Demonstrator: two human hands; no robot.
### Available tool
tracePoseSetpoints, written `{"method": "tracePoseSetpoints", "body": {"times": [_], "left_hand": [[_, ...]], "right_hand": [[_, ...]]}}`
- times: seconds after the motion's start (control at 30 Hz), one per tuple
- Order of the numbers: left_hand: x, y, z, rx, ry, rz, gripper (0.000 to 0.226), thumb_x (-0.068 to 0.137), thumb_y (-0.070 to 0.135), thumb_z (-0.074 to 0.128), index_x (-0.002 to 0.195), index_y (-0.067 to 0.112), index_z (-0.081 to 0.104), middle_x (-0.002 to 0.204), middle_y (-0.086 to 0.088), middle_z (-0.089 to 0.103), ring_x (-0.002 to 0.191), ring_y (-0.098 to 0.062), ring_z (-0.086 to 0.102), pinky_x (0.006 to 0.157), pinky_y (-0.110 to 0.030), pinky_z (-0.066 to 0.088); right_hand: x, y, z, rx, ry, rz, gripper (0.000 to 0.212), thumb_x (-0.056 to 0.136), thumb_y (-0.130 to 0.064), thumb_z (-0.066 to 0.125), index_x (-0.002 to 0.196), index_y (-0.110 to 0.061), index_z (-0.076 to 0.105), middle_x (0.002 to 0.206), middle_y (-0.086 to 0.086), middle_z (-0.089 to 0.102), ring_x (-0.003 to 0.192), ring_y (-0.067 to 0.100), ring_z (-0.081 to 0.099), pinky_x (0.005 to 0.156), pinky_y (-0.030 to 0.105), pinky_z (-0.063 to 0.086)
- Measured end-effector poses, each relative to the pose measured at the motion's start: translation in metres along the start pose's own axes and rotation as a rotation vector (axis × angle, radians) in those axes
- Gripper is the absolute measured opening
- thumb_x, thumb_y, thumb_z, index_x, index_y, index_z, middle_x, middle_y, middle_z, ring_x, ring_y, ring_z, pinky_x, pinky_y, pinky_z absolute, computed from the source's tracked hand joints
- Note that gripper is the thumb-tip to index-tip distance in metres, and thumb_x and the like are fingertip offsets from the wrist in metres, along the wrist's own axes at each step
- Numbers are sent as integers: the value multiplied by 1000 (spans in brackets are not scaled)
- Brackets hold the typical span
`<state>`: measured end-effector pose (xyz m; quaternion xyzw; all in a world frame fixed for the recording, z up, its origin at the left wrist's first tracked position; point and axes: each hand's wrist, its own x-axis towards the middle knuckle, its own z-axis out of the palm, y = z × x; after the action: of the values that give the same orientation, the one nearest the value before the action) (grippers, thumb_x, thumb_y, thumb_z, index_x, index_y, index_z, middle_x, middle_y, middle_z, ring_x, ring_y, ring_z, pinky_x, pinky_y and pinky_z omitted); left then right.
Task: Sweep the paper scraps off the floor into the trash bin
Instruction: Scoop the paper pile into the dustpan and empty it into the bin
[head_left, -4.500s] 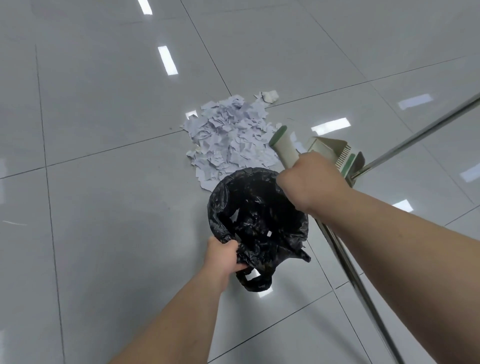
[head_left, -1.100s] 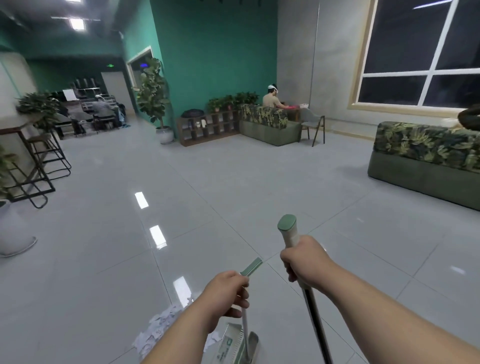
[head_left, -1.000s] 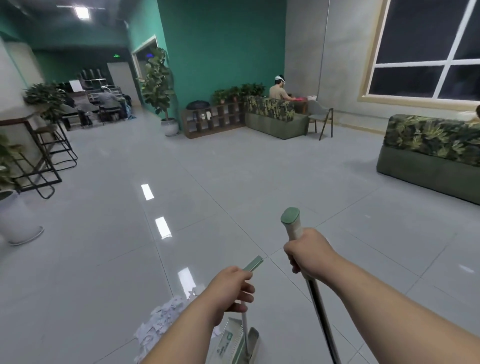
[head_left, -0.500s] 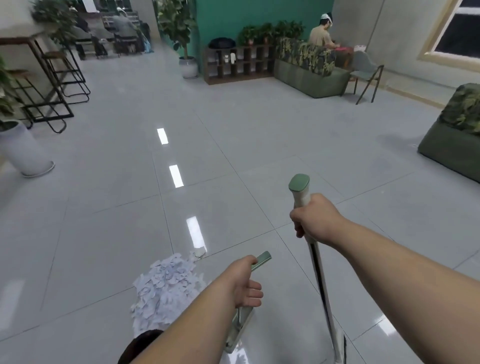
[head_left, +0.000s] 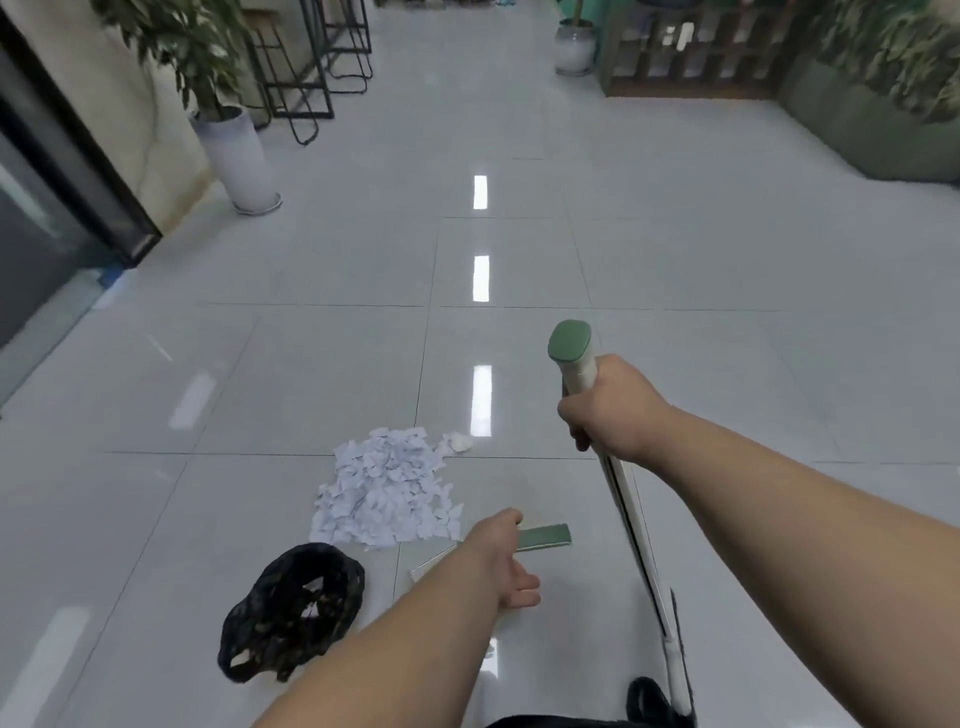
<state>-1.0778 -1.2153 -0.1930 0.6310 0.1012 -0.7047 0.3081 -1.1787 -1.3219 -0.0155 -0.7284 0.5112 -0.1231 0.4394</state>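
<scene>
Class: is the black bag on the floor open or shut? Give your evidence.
Open. The bag lies slumped with its mouth gaping toward the camera, and pale scraps show inside it.

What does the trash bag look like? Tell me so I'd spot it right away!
Look at the shiny grey tiled floor and find the white pile of paper scraps. Just nearer the camera, slightly left, sits the trash bag: the only black, crumpled thing there, its mouth gaping open.

**Bag dropped, dustpan handle tipped**

The black bag (head_left: 291, 608), gripped by the left hand (head_left: 498, 566) seconds ago, now lies slumped on the floor (head_left: 260, 374) beside the paper scraps (head_left: 387, 488). The dustpan handle (head_left: 545, 535) has swung from upright to nearly level under that hand.
</scene>
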Motion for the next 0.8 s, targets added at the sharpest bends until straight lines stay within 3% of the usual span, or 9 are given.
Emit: {"method": "tracePoseSetpoints", "body": {"times": [0.1, 0.17, 0.2, 0.33, 0.4, 0.53, 0.6, 0.7, 0.8], "left_hand": [[18, 0, 22, -245, 50, 37, 51, 102, 46, 54, 135, 7, 48, 129, -25, 60, 128, -38, 58, 99, -52, 50], [30, -2, 38, -396, 92, 68, 37, 104, 41, 53, 113, 6, 57, 92, -16, 61, 95, -31, 65, 84, -46, 51], [35, -4, 46, -453, 125, 85, 31, 105, 36, 53, 108, 6, 57, 88, -15, 59, 83, -30, 61, 77, -44, 49], [45, -15, 71, -715, 305, 166, 26, 98, 10, 50, 124, 5, 53, 100, -19, 63, 85, -34, 65, 81, -50, 57], [41, -29, 71, -766, 457, 207, 24, 98, 9, 48, 121, 6, 51, 94, -19, 64, 72, -30, 64, 67, -44, 60], [27, -71, 48, -597, 850, 286, 21, 96, 20, 49, 116, 12, 50, 88, -16, 61, 68, -29, 57, 65, -36, 51], [18, -85, 35, -424, 969, 343, 10, 98, 26, 50, 102, 18, 52, 84, -14, 61, 68, -31, 56, 70, -38, 49], [1, -97, 28, -297, 1023, 407, 5, 98, 25, 49, 94, 26, 52, 82, -11, 63, 68, -32, 57, 69, -37, 48], [-5, -108, 22, -273, 998, 415, 9, 97, 20, 49, 96, 28, 53, 77, -5, 60, 66, -28, 54, 62, -32, 44]], "right_hand": [[18, 21, -20, -11, -77, -49, 7, 77, -4, 56, 77, 3, 54, 63, 13, 63, 55, 23, 62, 59, 36, 46], [26, 37, -38, -50, -105, -73, 4, 79, -4, 58, 77, -1, 57, 68, 11, 70, 60, 23, 60, 59, 31, 44], [30, 46, -47, -85, -126, -81, 4, 80, -5, 59, 78, -2, 59, 70, 8, 71, 62, 22, 58, 58, 30, 42], [54, 80, -71, -301, -287, -137, 9, 81, -10, 61, 85, -3, 65, 86, 9, 71, 79, 31, 63, 69, 37, 52], [65, 94, -75, -398, -336, -160, 12, 83, -13, 60, 91, -6, 67, 94, 11, 71, 89, 33, 65, 76, 40, 55], [77, 124, -77, -467, -413, -134, 18, 87, -21, 65, 101, -10, 64, 91, 11, 66, 69, 24, 60, 66, 33, 51], [76, 138, -76, -165, -476, 25, 14, 93, -11, 62, 107, -9, 62, 91, 13, 63, 67, 21, 64, 63, 33, 55], [73, 155, -77, 423, -488, 313, 36, 95, 10, 39, 118, 1, 66, 107, 24, 58, 94, 37, 73, 87, 45, 60], [70, 163, -72, 800, -388, 523, 42, 93, -3, 35, 117, 16, 64, 111, 34, 55, 104, 57, 64, 100, 54, 51]]}}
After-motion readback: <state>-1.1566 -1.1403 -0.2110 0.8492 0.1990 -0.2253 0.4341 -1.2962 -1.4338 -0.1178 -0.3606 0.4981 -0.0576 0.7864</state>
